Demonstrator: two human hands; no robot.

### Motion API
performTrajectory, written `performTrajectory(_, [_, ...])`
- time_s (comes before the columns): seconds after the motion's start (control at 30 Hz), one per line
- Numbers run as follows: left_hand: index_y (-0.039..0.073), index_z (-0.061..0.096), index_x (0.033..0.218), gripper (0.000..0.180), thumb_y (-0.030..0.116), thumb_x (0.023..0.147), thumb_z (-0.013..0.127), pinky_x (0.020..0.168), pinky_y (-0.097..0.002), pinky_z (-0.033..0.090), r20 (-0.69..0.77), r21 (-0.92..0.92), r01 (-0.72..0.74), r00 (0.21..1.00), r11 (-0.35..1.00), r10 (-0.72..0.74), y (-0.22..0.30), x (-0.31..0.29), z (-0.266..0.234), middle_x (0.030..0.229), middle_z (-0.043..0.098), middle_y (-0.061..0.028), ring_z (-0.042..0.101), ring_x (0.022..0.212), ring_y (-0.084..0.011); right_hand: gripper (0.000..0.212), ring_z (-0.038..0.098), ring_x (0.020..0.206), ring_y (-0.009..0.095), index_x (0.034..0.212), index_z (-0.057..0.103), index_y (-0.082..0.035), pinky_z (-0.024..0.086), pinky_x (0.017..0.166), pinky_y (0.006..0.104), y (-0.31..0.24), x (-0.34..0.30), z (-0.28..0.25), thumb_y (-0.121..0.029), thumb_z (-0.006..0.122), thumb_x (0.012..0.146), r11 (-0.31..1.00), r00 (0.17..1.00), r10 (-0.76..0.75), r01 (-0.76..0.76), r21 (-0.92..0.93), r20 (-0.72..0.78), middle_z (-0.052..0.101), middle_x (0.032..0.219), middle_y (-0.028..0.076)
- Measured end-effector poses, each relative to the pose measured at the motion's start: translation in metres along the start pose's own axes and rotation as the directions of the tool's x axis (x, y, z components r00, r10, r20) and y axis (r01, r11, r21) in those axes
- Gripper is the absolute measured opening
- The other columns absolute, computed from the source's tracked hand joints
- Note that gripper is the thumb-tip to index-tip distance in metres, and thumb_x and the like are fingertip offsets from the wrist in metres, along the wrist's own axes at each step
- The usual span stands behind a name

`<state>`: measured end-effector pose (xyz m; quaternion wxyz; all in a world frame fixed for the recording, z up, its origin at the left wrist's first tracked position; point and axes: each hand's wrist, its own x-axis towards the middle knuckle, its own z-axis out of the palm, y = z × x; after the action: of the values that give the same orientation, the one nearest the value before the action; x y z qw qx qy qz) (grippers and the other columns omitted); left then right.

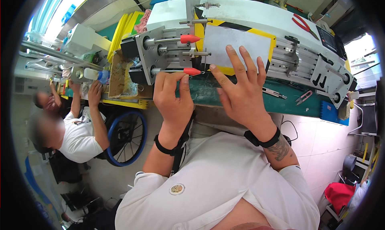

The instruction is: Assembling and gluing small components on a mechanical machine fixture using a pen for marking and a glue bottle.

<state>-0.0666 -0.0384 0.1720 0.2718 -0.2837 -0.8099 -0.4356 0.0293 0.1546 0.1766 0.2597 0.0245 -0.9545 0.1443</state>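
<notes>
Near red cone (191,71) is where we're working: left of centre, on the near rod of the metal fixture (146,45). Our left hand (173,99) has thumb and forefinger pinched together beside it; can't tell if anything is caught between them. Our right hand (244,93) is spread wide, nothing visible in it, forefinger just right of the cone's tip.

To do this well, we'd want a light left pinch, no sideways load on the rod, and the right forefinger working only at the tip. Spare fingers should stay off the white sheet (232,41) (it looks easy to shift).

Hard to make out: a hair-thin line by the tip, maybe a strand, maybe glare. Our left fingers hide their own contact; our right hand covers part of the sheet. The upright post (190,7) is cut off at the far edge. Wispy scraps on the green counter (286,106): can't identify.
</notes>
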Motion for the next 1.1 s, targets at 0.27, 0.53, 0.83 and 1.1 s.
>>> performTrajectory(0.27, [0.003, 0.073, 0.098, 0.007, -0.001, 0.101, 0.077, 0.059, -0.0345, 0.038, -0.015, -0.082, 0.173, 0.985, 0.982, -0.175, -0.008, -0.025, 0.005, 0.086, 0.055, -0.0029, 0.047, 0.067, -0.0143, 0.058, 0.032, 0.169, 0.043, 0.15, 0.075, -0.021, 0.011, 0.137, 0.0667, 0.001, -0.009, 0.0, -0.016, 0.076, 0.093, 0.999, 1.0, 0.0, -0.001, 0.037, 0.013, 0.042, 0.18, 0.019])
performTrajectory(0.53, [0.007, 0.053, 0.094, 0.03, 0.027, 0.114, 0.064, 0.058, -0.0233, 0.036, 0.875, -0.47, 0.882, 0.46, -0.029, -0.153, -0.003, -0.023, 0.016, 0.085, 0.049, 0.0, 0.045, 0.07, -0.0091, 0.044, 0.058, 0.148, 0.039, 0.124, 0.083, -0.013, 0.029, 0.132, 0.0617, 0.049, -0.059, -0.035, -0.009, 0.076, 0.082, 0.997, 0.97, 0.01, 0.01, 0.08, -0.242, 0.07, 0.15, 0.015])
performTrajectory(0.83, [-0.001, 0.073, 0.137, 0.037, 0.023, 0.109, 0.072, 0.104, -0.0369, 0.057, 0.89, -0.456, 0.625, 0.318, 0.633, 0.326, 0.107, -0.02, 0.102, 0.124, 0.076, -0.0117, 0.074, 0.118, -0.0223, 0.024, 0.072, 0.113, 0.028, 0.119, 0.078, -0.005, 0.056, 0.102, 0.0417, 0.234, -0.27, -0.162, 0.001, 0.068, 0.097, 0.649, 0.235, 0.502, -0.739, 0.182, -0.832, 0.078, 0.116, 0.013])
performTrajectory(1.1, [0.009, 0.061, 0.163, 0.075, 0.007, 0.09, 0.081, 0.12, -0.052, 0.05, 0.556, -0.769, -0.208, 0.248, 0.604, 0.793, 0.214, -0.054, 0.256, 0.171, 0.057, -0.0163, 0.066, 0.133, -0.0406, 0.02, 0.08, 0.105, 0.027, 0.12, 0.078, 0.0, 0.063, 0.099, 0.0401, 0.387, -0.416, -0.203, -0.011, 0.069, 0.105, 0.407, 0.089, 0.623, -0.885, 0.225, -0.777, 0.084, 0.113, 0.015])
